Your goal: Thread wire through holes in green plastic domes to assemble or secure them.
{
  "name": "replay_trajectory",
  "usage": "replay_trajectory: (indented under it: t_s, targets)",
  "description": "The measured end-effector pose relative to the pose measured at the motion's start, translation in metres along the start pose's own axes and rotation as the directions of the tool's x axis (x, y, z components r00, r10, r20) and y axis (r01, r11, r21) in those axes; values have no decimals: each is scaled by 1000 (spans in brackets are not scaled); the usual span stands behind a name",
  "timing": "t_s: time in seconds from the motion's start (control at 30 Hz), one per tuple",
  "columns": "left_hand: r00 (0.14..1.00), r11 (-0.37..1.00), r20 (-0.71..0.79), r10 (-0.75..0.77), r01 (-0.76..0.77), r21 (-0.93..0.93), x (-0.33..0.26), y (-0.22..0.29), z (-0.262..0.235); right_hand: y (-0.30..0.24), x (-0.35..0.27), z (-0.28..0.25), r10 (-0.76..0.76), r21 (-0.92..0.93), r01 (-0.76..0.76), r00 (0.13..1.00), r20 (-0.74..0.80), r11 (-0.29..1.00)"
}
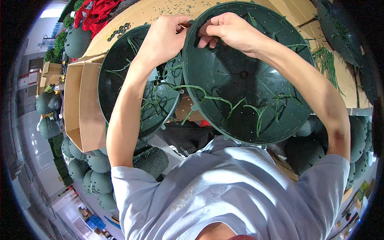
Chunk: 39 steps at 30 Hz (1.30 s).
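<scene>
Two dark green plastic half-sphere shells with small holes lie hollow side up: the left shell (110,86) and the larger-looking right shell (248,76). Their rims meet at the top. Green twisted ties (224,100) poke through both shells, and one strand reaches across the gap between them. My left hand (168,38) is closed at the meeting rims, its fingertips mostly hidden. Just inside the right shell's upper left rim, my right hand (224,30) has curled fingers pinched together. Whatever small thing sits between the fingers of either hand cannot be made out.
Behind the shells, green bits are scattered over a cardboard-covered table (160,10). A bundle of green ties (326,66) lies at right. An open cardboard box (86,104) stands left. Green balls (98,176) are piled below it, and red cloth (96,16) lies far left.
</scene>
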<state>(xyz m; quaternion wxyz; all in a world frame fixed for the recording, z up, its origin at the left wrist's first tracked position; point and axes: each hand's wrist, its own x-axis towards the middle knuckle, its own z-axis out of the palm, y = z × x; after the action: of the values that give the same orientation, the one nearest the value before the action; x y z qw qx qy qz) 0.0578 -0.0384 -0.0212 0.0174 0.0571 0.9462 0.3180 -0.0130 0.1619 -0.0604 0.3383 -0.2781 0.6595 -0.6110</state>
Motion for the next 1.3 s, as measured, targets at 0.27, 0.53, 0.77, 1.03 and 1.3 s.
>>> replay_trajectory:
  t_s: [0.27,0.53,0.77,1.03,1.3]
  targets:
    - [1000,997,24,5,-4,-71,0,-2,1,11,-1,10,-135,-297,79,976,-171,952]
    - [1000,997,15,-7,8,-71,2,0,1,15,-7,14,-526,-676,288,833,-173,679]
    - [1000,996,18,2,-1,-90,1,-3,3,18,-8,16,-646,-821,313,759,-85,477]
    - [995,992,-51,91,-95,-78,3,-9,9,21,-5,13,-715,-905,350,695,78,241]
    - [993,990,-74,94,-102,-101,5,-9,9,16,-7,12,-679,-945,318,710,186,74]
